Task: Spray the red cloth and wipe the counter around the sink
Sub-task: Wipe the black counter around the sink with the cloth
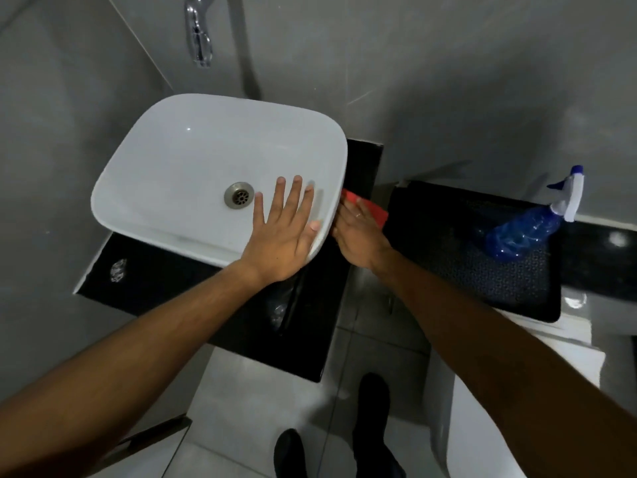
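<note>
A white basin sink [179, 160] sits on a black counter [179, 291]. My left hand [286, 229] lies flat with fingers spread over the sink's near right rim and holds nothing. My right hand [355, 232] presses the red cloth [372, 210] onto the counter strip just right of the sink; most of the cloth is hidden under the hand. A blue spray bottle [527, 232] with a white and blue trigger head lies tilted on a black mat at the right, away from both hands.
A chrome tap [198, 39] juts from the grey wall above the sink. The black textured mat [458, 270] rests on a white toilet tank [517, 391]. Below are pale floor tiles and dark shoes [372, 401].
</note>
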`<move>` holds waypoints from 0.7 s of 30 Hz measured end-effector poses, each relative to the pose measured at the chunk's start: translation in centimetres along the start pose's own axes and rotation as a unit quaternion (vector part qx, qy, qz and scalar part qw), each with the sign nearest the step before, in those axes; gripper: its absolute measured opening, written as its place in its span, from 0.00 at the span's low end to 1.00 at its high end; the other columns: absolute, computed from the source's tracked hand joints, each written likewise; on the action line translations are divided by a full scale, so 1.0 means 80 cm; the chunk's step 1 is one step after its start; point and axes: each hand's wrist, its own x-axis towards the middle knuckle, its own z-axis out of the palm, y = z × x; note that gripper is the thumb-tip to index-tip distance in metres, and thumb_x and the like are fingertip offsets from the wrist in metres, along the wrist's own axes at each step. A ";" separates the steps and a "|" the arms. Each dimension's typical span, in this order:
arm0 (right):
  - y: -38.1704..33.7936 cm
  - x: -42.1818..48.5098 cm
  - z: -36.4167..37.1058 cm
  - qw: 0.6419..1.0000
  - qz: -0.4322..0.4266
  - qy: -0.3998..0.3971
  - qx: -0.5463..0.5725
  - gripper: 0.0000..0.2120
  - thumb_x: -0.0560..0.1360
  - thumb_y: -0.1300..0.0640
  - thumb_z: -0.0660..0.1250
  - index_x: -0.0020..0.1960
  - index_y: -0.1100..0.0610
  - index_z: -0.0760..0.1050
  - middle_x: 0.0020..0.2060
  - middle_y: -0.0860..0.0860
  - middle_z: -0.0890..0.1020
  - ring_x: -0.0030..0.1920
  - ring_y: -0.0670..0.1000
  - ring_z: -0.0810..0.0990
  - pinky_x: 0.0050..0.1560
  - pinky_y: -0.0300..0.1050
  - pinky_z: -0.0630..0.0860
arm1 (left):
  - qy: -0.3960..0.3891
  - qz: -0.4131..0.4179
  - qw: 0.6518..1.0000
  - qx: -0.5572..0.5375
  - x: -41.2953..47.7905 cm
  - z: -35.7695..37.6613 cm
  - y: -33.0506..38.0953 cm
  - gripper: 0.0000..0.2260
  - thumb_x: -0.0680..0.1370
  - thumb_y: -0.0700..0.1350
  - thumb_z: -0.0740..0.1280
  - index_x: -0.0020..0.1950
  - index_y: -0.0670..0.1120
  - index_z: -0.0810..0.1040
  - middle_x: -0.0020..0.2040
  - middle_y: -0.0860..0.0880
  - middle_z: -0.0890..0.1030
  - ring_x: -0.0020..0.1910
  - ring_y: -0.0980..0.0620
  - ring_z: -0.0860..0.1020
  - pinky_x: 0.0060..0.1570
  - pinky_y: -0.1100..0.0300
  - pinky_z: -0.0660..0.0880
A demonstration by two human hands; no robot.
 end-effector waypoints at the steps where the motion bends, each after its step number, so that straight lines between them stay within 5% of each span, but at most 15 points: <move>1: -0.015 -0.013 0.003 1.000 0.006 0.008 0.016 0.27 0.79 0.53 0.53 0.76 0.59 0.53 0.76 0.57 0.59 0.77 0.57 0.51 0.76 0.59 0.48 | 0.012 0.014 1.000 0.017 -0.005 0.000 -0.010 0.30 0.80 0.59 0.34 0.80 0.48 0.39 0.81 0.47 0.39 0.79 0.46 0.35 0.76 0.37 0.38; 7: -0.118 -0.084 0.026 1.000 0.002 0.022 0.013 0.25 0.76 0.54 0.60 0.71 0.62 0.64 0.70 0.60 0.69 0.73 0.60 0.61 0.74 0.62 0.54 | 0.018 -0.032 0.999 0.027 -0.045 -0.001 -0.076 0.29 0.81 0.60 0.34 0.80 0.50 0.38 0.81 0.47 0.39 0.79 0.46 0.34 0.75 0.37 0.35; 21: -0.249 -0.139 0.057 0.999 -0.030 0.014 0.017 0.26 0.74 0.55 0.59 0.71 0.59 0.64 0.70 0.57 0.71 0.73 0.58 0.63 0.74 0.60 0.55 | 0.019 -0.025 0.998 0.049 -0.064 -0.001 -0.086 0.29 0.82 0.58 0.36 0.80 0.49 0.46 0.82 0.46 0.48 0.80 0.44 0.39 0.75 0.37 0.37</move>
